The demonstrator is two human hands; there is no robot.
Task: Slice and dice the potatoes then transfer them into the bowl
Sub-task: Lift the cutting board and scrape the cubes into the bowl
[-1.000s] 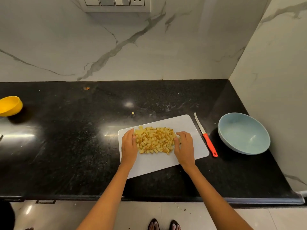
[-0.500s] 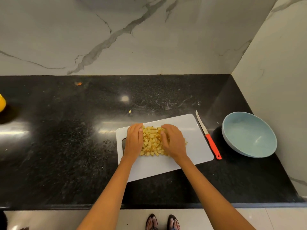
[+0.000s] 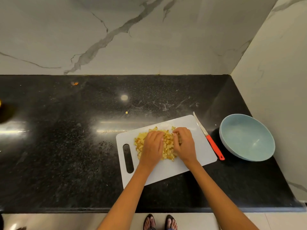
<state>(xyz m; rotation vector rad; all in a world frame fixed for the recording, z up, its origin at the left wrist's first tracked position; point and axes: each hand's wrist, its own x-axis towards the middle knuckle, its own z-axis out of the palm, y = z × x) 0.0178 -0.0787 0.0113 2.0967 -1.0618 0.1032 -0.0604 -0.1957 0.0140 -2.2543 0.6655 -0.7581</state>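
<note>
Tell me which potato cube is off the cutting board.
The lone cube on the black counter, beyond the board's far left corner; the rest are piled on the board between both hands.
</note>
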